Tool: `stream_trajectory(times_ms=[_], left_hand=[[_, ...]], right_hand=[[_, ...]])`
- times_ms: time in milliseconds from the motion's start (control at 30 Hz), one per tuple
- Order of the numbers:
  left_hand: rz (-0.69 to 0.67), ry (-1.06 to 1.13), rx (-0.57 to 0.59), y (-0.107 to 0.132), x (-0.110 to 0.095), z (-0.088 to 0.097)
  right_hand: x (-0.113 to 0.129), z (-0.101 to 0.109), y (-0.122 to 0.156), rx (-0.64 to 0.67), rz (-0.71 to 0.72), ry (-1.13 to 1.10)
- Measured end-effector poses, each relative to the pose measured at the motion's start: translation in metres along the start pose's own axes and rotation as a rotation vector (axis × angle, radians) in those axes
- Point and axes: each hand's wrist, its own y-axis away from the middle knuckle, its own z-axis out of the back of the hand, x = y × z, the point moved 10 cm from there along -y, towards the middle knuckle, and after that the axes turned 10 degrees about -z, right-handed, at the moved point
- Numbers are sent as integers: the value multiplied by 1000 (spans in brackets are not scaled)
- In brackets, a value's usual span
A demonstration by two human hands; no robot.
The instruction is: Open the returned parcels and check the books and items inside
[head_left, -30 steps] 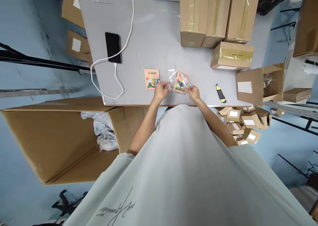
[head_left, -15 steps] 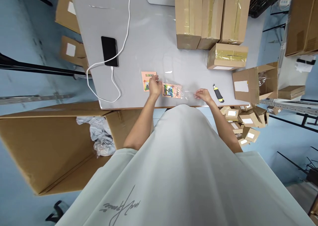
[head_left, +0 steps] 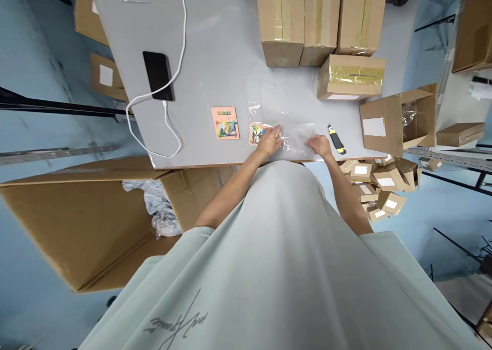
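Observation:
A clear plastic bag (head_left: 295, 135) lies flat near the table's front edge, with a pink printed card (head_left: 254, 133) inside its left part. My left hand (head_left: 269, 141) covers the card's right side, its fingers closed on the bag at about the middle. At the bag's right end, my right hand (head_left: 320, 145) pinches the clear film between thumb and fingers. A second pink card (head_left: 225, 123) with a colourful picture rests left of the bag, touched by neither hand. Just right of my right hand is a black and yellow utility knife (head_left: 337, 139).
Taped cardboard boxes (head_left: 282, 27) stand at the back, and an open carton (head_left: 388, 124) sits at the table's right edge. A phone (head_left: 158, 75) with a white cable (head_left: 182, 42) lies on the left. Below, a large open carton (head_left: 77, 227) holds crumpled plastic.
My left hand has moved right, off the left card and onto the bag over the other card. My right hand stays at the bag's right end. The view has shifted slightly.

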Motion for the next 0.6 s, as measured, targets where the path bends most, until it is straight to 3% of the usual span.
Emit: stream_trajectory(times_ms=[167,267,467,600], left_hand=[[24,-51,73,-12,-14,-20],[57,-101,64,-12,-25,-33],[221,-104,-47,-22,-33,-49],[342,-127,-186,-31,-37,-51]], right_hand=[[-10,1,6,62,-42,-239],[-20,7,7,10,-72,-366],[-36,31,1,-152,-32,-394],[-26,29,-4,-101,126,-370]])
